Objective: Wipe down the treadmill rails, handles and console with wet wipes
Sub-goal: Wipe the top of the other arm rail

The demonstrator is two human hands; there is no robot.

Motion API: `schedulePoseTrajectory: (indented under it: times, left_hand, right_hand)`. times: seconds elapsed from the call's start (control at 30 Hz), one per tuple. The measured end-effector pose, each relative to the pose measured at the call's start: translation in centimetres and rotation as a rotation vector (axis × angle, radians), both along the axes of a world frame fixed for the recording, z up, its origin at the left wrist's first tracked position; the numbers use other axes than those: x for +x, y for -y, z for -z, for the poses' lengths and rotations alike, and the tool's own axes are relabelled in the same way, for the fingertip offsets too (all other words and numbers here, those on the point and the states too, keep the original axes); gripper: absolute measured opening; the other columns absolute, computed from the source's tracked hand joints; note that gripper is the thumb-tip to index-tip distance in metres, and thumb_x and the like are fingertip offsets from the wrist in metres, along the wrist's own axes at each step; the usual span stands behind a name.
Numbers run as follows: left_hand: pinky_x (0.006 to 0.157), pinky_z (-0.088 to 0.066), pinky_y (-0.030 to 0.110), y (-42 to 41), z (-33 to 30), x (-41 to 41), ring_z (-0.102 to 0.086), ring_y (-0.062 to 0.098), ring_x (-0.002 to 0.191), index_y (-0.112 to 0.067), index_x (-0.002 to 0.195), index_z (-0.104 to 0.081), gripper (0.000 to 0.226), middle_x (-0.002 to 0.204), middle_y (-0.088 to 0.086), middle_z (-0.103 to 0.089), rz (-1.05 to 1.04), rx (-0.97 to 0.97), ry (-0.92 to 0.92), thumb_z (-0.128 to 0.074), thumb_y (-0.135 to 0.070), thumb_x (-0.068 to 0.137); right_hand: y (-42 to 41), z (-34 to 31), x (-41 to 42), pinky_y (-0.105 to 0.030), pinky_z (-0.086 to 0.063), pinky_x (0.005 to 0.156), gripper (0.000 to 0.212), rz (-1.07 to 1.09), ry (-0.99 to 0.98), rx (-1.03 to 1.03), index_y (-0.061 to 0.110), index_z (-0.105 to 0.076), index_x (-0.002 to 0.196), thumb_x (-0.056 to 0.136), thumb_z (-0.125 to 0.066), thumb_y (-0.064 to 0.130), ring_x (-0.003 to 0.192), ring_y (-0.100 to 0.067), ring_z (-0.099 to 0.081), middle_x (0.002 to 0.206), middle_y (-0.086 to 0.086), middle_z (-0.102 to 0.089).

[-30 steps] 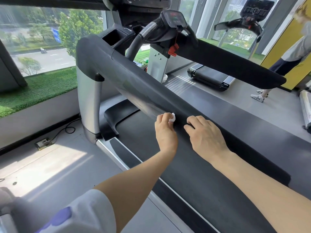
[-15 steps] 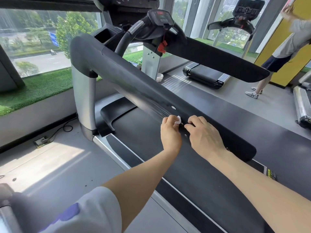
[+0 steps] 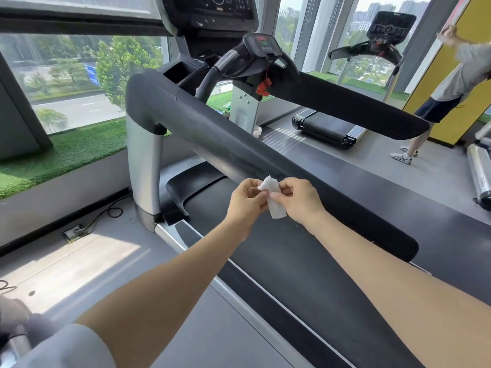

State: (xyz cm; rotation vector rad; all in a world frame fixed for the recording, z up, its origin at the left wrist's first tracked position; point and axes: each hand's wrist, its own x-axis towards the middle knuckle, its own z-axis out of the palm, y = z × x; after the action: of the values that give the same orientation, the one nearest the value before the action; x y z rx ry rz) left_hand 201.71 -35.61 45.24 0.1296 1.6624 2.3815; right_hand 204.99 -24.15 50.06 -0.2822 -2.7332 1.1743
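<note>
A small white wet wipe hangs between both hands, just in front of the near black treadmill rail. My left hand pinches its upper left corner. My right hand pinches its right edge. Both hands are off the rail, held above the black belt. The far rail runs to the right. The curved handle and small console sit at the top centre, with the large screen above them.
A silver upright post carries the near rail. A cable and floor socket lie on the grey floor at left. Another treadmill stands beyond, and a person is by the yellow wall at right.
Both hands have lifted off the near rail and come together. The wipe, bunched under my left fingers before, is now pulled out between both hands.
</note>
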Motion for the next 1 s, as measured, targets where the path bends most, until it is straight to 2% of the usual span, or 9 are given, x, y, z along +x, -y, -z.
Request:
schedulePoseTrajectory:
  times: [0.03,0.13,0.27,0.4,0.5,0.57,0.63,0.8,1.0]
  left_hand:
    - [0.082,-0.055,0.035,0.5,0.3,-0.5,-0.066,0.022,0.083,-0.011,0.086,-0.054,0.015,0.086,0.008,-0.067,-0.05,-0.05,0.003,-0.054,0.003,0.09]
    - [0.074,-0.054,0.029,1.9,1.0,-1.6,-0.063,0.01,0.065,-0.012,0.084,-0.055,0.014,0.066,-0.004,-0.061,-0.159,-0.13,0.045,-0.055,0.0,0.089]
    - [0.073,-0.053,0.026,2.8,0.7,-2.4,-0.064,0.014,0.072,-0.011,0.087,-0.054,0.013,0.072,0.0,-0.063,-0.086,-0.038,0.046,-0.053,0.002,0.091]
    - [0.083,-0.055,0.039,2.9,0.0,-3.2,-0.065,0.022,0.077,-0.012,0.086,-0.054,0.022,0.076,0.004,-0.064,-0.031,-0.06,0.014,-0.048,0.009,0.088]
    - [0.089,-0.054,0.047,3.3,-0.1,-3.8,-0.065,0.024,0.076,-0.016,0.079,-0.055,0.022,0.076,0.003,-0.063,-0.029,-0.163,-0.011,-0.055,0.006,0.082]
    - [0.092,-0.052,0.047,3.5,-0.3,-4.1,-0.064,0.022,0.077,-0.017,0.078,-0.055,0.018,0.071,-0.005,-0.061,-0.009,-0.179,-0.019,-0.059,0.0,0.082]
    - [0.093,-0.052,0.043,3.6,-0.6,-4.4,-0.061,0.019,0.082,-0.015,0.083,-0.056,0.013,0.069,-0.008,-0.057,0.012,-0.125,-0.01,-0.06,-0.004,0.086]
    - [0.078,-0.055,0.036,3.9,-1.7,-5.4,-0.06,0.014,0.07,-0.017,0.076,-0.057,0.021,0.078,0.0,-0.05,-0.065,-0.154,-0.096,-0.058,-0.002,0.091]
    - [0.061,-0.054,0.022,3.3,-3.0,-5.3,-0.061,0.001,0.058,-0.008,0.082,-0.055,0.016,0.073,-0.002,-0.05,-0.056,-0.181,-0.159,-0.053,0.004,0.092]
  right_hand:
    - [0.3,0.1,-0.4,-0.034,-0.055,0.078,0.002,0.018,-0.018,0.012,0.013,-0.067,0.087,0.086,-0.066,0.013,0.084,-0.022,-0.065,0.087,-0.003,-0.067]
    - [0.7,0.0,-1.6,-0.037,-0.055,0.079,0.021,0.052,-0.04,0.065,0.019,-0.06,0.072,0.085,-0.063,0.004,0.081,-0.024,-0.065,0.081,-0.004,-0.066]
    - [1.1,0.4,-2.7,-0.037,-0.055,0.082,0.011,0.015,0.047,-0.027,0.017,-0.064,0.083,0.088,-0.061,0.008,0.084,-0.021,-0.063,0.089,-0.004,-0.067]
    - [2.0,0.6,-3.5,-0.039,-0.057,0.082,0.004,-0.049,0.122,-0.24,0.009,-0.065,0.092,0.089,-0.063,0.011,0.093,-0.026,-0.067,0.096,-0.012,-0.068]
    - [2.1,0.4,-4.2,-0.034,-0.058,0.074,0.004,-0.054,0.112,-0.115,0.012,-0.064,0.085,0.087,-0.065,0.015,0.083,-0.023,-0.065,0.086,-0.007,-0.066]
    - [2.0,0.1,-4.6,-0.025,-0.051,0.061,0.005,-0.034,0.083,-0.028,0.012,-0.063,0.085,0.087,-0.063,0.016,0.073,-0.017,-0.058,0.078,-0.001,-0.061]
    - [1.7,0.0,-5.0,-0.021,-0.044,0.057,0.002,-0.016,0.041,-0.014,0.013,-0.062,0.085,0.087,-0.062,0.014,0.07,-0.015,-0.054,0.076,0.002,-0.059]
    - [1.9,-0.9,-5.9,-0.043,-0.058,0.078,0.004,-0.137,0.013,-0.151,0.017,-0.064,0.085,0.089,-0.062,0.017,0.074,-0.02,-0.061,0.076,0.0,-0.063]
    - [1.9,-2.2,-6.2,-0.046,-0.056,0.081,0.022,-0.106,0.006,-0.188,0.006,-0.07,0.083,0.095,-0.054,0.016,0.084,-0.035,-0.067,0.085,-0.016,-0.07]
